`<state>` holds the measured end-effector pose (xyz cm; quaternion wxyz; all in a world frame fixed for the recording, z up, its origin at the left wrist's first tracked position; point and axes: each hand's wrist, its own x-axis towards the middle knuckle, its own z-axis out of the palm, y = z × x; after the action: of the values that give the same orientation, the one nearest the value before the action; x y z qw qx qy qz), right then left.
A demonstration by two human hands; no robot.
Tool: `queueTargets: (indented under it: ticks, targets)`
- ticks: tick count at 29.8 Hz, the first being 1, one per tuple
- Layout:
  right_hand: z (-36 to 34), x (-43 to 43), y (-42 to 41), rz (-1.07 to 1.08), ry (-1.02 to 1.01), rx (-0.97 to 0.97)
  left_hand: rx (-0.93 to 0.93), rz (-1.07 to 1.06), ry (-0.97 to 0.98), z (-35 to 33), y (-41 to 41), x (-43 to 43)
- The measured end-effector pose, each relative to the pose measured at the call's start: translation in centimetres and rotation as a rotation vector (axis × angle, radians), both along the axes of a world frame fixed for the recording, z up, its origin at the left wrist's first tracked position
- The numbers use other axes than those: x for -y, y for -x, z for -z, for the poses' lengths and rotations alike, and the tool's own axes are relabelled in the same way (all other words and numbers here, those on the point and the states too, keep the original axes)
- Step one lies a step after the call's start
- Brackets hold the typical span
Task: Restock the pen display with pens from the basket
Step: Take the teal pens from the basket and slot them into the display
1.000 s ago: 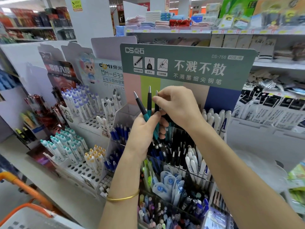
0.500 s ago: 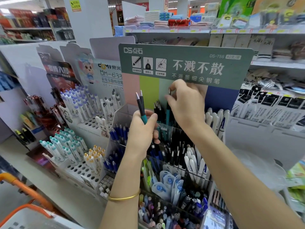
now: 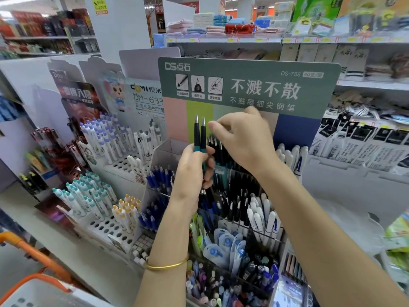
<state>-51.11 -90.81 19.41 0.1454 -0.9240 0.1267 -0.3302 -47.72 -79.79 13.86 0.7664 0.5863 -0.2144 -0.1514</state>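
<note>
Pens [image 3: 199, 134], two as before, in curled left hand [image 3: 192, 171]; right hand [image 3: 245, 142], loose-fingered and empty, back beside their tips.

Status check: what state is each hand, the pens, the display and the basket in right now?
Left hand: grips two pens.
Pens: upright, side by side.
Right hand: empty, fingertips beside the pens' tops.
Display: back row holds dark pens.
Basket: lower left, contents out of view.
</note>
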Motion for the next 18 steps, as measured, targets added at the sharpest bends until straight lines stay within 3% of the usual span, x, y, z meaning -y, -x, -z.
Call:
queueTargets:
  ticks: [4, 8, 12, 18]
  targets:
    - [0.0, -0.4, 0.0, -0.163, -0.149, -0.031, 0.047, 0.005, -0.032, -0.1, 0.2, 0.0]
    - [-0.4, -0.1, -0.4, -0.115, -0.368, 0.241, 0.05, -0.201, -0.08, 0.5, -0.7, 0.0]
    - [0.5, 0.2, -0.9, 0.049, -0.207, 0.326, 0.169, -0.381, -0.141, 1.0, -1.4, -0.2]
    - [1.4, -0.6, -1.5, 0.147, 0.098, -0.05, 0.144, -0.312, -0.114, 1.1, -1.2, 0.0]
